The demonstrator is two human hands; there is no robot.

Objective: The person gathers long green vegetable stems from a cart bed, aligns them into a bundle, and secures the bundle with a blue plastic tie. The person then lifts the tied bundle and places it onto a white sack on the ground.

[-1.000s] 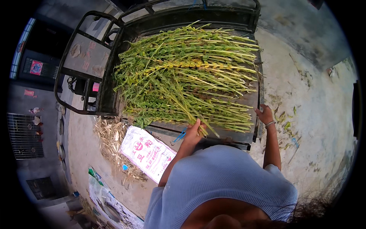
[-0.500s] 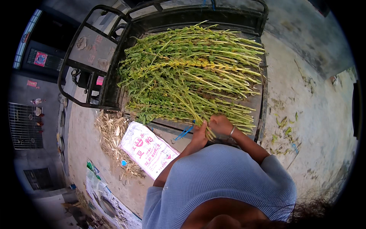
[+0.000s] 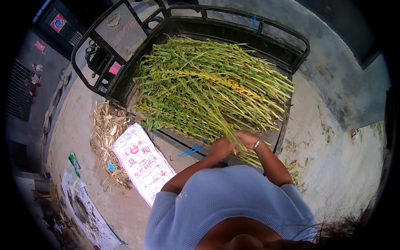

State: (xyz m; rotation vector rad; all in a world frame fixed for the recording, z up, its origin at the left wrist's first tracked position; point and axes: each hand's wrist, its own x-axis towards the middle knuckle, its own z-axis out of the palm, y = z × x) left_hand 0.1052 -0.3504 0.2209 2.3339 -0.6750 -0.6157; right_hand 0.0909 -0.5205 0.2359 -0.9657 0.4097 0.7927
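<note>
My left hand (image 3: 221, 148) and my right hand (image 3: 247, 140) are together at the near edge of a cart bed, both closed around the cut ends of a bunch of green stalks (image 3: 223, 125). The bunch slants up and left from my hands, its leafy part lying over a wide pile of similar leafy stalks (image 3: 187, 62). Bare stems of the pile point right, leafy tops left. Some stems in the middle are yellowed. A bracelet (image 3: 256, 144) circles my right wrist. Blue cord (image 3: 192, 151) hangs at the bed's edge, left of my left hand.
The dark metal cart rail (image 3: 246, 14) borders the far side, with an upright frame (image 3: 77, 62) at the left. A white printed sack (image 3: 143, 166) lies beside dry husks (image 3: 109, 129) on the concrete. A white sheet (image 3: 93, 223) is lower left; plant scraps (image 3: 296, 166) lie right.
The view has turned, so the cart and sack appear tilted and shifted. Both hands remain on the bunch, and my left hand now sits closer around the stems.
</note>
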